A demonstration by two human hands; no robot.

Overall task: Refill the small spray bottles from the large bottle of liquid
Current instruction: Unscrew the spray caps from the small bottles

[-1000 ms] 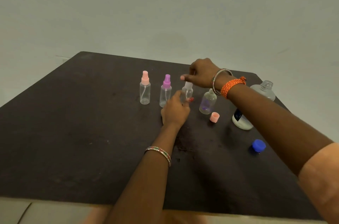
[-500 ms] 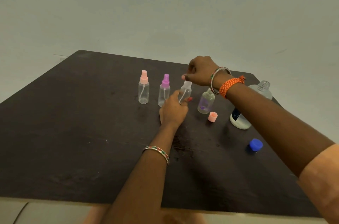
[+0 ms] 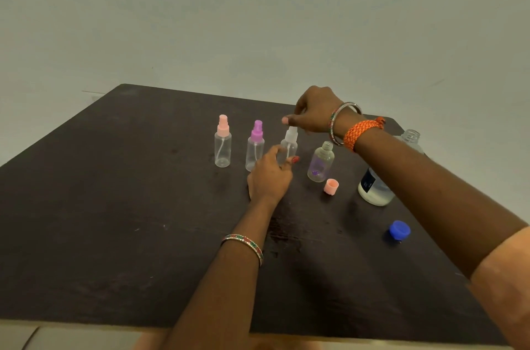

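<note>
**White sprayer going on/off 3rd bottle – both hands on it**

Landmark: the white bottle [image 3: 289,146], third in the row on the counter [image 3: 114,206].

Left hand [image 3: 269,175] sits just in front of the white bottle, w/ fingers curled round its lower body – grip closed on the bottle, steadying it upright. Right hand [image 3: 314,114] comes in from above and right, fingertips pinching the white sprayer [image 3: 292,133] at the top. Can't tell if the sprayer is being screwed on or off; liquid level inside is too faint to read.

Key relation: bottle's long axis is vertical, sprayer sits straight on that axis, right grip directly over it, left grip below on the same axis. So, my guess, the next move is a twist about that vertical line, right hand turning, left hand resisting. Right hand is the nearer one to the cap; left can't reach it w/o letting the body go.

Left of the white bottle: purple bottle [image 3: 255,149] just beside, pink bottle [image 3: 222,143] further left, both capped, both look clear. Right of it: open bottle [image 3: 320,162], no top, faint purple tint low down; pink cap [image 3: 331,187] lies near its base. Further right: big bottle [image 3: 375,186], neck open, partly behind the right forearm. Blue cap [image 3: 399,230] lies right and well nearer the camera.

Risk: purple bottle is close to the left knuckles; a slip could tip it.
</note>
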